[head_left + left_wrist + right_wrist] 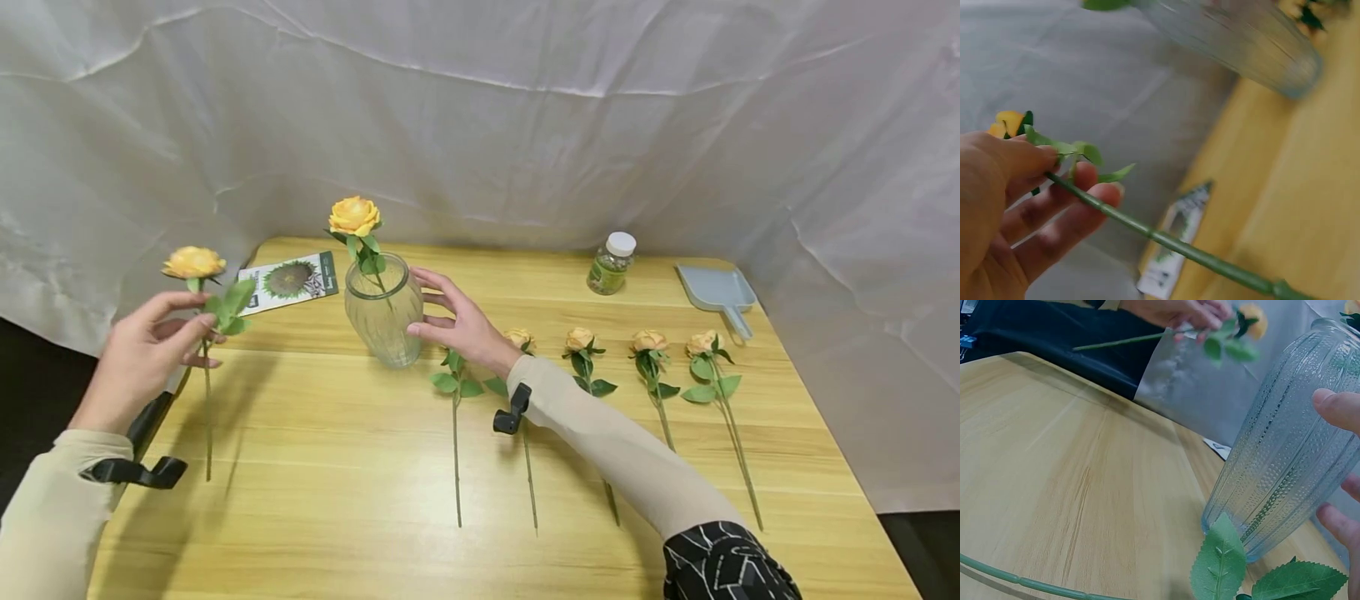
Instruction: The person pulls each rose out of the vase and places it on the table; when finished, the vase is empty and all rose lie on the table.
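My left hand (153, 337) pinches the stem of a yellow artificial rose (193, 263) between thumb and fingers. Its bloom points up and the bare stem hangs over the table's left side; in the left wrist view the green stem (1191, 251) runs down from the fingertips. A ribbed clear glass vase (386, 325) stands left of the table's middle, with one yellow rose (355, 217) in it. Around the vase's right side, my right hand (468, 325) holds it, thumb in front and fingers toward the back. Through the textured glass (1291, 437) a green stem shows faintly.
Several roses lie in a row on the wooden table (322, 500), among them one (703, 343) at far right. A sunflower seed packet (292, 279) lies behind the left hand. A white-capped jar (609, 265) and a grey-blue dustpan (716, 287) stand at back right.
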Demonstrator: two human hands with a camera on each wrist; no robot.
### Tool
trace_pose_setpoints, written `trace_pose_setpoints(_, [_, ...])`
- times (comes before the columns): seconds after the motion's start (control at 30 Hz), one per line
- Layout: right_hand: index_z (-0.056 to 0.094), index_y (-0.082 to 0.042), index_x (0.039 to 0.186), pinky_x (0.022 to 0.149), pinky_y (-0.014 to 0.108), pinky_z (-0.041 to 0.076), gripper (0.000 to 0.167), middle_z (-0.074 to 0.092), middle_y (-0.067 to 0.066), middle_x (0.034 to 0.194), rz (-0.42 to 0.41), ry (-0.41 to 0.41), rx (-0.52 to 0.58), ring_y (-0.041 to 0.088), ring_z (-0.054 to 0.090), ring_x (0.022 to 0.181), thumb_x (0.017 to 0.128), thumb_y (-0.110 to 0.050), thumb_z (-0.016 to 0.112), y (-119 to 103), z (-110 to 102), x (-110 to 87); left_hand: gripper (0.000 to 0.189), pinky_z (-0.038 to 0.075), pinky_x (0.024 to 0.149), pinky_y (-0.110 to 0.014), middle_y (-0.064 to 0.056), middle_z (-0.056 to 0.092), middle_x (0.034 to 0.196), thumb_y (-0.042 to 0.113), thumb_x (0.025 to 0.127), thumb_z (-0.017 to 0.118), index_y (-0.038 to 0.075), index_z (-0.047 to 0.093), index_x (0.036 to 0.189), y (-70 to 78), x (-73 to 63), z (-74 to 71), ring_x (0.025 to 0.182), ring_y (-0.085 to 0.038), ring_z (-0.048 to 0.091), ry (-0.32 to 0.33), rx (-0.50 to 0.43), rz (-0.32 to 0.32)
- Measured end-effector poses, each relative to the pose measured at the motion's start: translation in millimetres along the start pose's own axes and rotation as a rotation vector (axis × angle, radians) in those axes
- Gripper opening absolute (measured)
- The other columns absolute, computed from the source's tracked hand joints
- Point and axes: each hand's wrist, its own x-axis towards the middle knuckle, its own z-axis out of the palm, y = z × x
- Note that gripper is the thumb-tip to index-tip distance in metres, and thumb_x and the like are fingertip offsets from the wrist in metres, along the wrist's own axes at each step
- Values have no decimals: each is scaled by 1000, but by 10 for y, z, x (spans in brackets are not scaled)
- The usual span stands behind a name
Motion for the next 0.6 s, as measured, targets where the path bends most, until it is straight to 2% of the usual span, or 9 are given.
trace_pose_setpoints(0.03, [37,-39,168,125,39,53,81,35,-2,173,-1,0,0,25,44,156,103,-12,77,0,0,0,32,70,61,-30,23,76,105,6,110,63,4,62,142,-41,-13,17,84,3,74,-32,77,-17])
trace_pose_setpoints(0.07, [37,-39,168,125,39,53,81,35,-1,173,-2,0,0,25,44,156,103,-12,77,1,-1,1,33,70,61,-31,19,76,107,8,111,63,3,61,143,-81,-26,37,83,4,74,-63,141,-27])
trace_pose_setpoints(0.17, [38,-39,168,124,38,53,81,36,-2,173,0,4,0,25,44,156,103,-12,77,0,1,5,38,71,63,-36,-6,78,116,17,113,60,1,57,148,-193,-57,95,83,-1,75,-169,237,-90])
trace_pose_setpoints(0.27, [38,-40,168,124,37,53,80,36,-2,172,1,7,-4,25,45,155,103,-13,77,2,5,11,45,71,65,-36,-31,71,127,24,115,58,1,53,152,-298,-71,152,84,-11,78,-263,314,-147])
trace_pose_setpoints(0.33, [38,-41,168,124,36,53,81,36,-3,173,3,6,-6,24,45,155,103,-12,77,-1,9,10,49,71,66,-36,-35,69,129,28,115,57,1,51,156,-366,-73,178,81,-19,79,-313,339,-190])
trace_pose_setpoints(0.43, [37,-42,168,124,35,53,81,36,-4,173,7,4,-10,23,46,155,103,-13,77,-1,14,7,53,71,66,-36,-37,68,130,28,116,57,-1,47,159,-448,-69,202,82,-25,79,-361,337,-229])
trace_pose_setpoints(0.6, [38,-43,167,123,35,54,82,36,-4,173,11,6,-10,23,45,155,103,-13,78,-2,11,-1,55,67,66,-30,-39,67,128,29,115,58,-3,48,158,-529,-50,213,77,-23,78,-375,398,-217])
